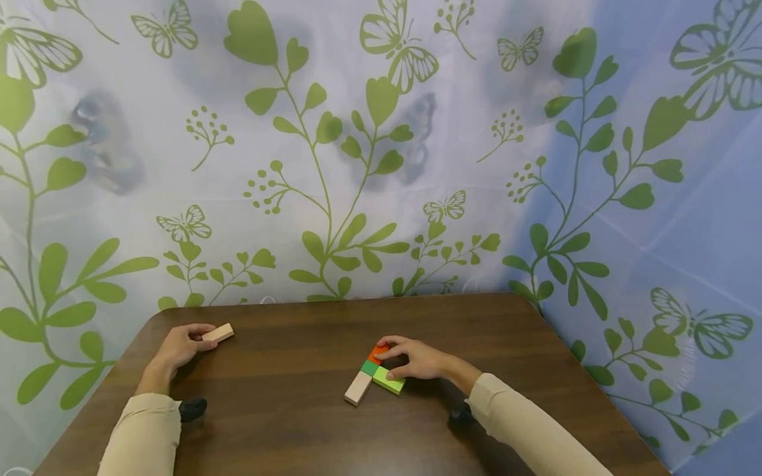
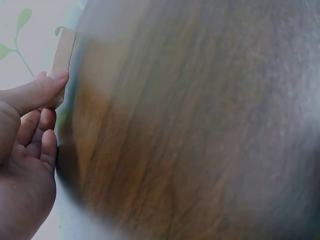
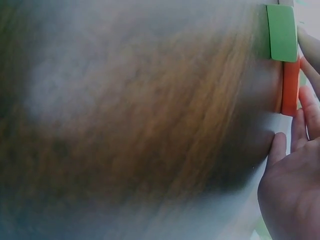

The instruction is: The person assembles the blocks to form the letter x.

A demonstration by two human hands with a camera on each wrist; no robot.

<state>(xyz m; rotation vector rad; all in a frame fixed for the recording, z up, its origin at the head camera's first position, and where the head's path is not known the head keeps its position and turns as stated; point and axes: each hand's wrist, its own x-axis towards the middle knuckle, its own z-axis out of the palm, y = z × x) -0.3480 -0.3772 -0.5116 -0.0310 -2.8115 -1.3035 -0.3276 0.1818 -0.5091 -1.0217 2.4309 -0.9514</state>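
Observation:
My left hand pinches a pale wooden block between thumb and fingers, over the far left part of the table; in the left wrist view the block stands out past the thumb. On the right side, several blocks lie together: an orange one, a small green one, a pale wooden one and a light green one. My right hand is spread over them, fingertips at the orange block and thumb at the light green one. Fingers also reach along the orange block in the right wrist view.
The brown wooden table has rounded far corners. Right behind it hangs a pale curtain with green leaves and butterflies, which also runs along the right side. A dark wrist device sits beside the left sleeve.

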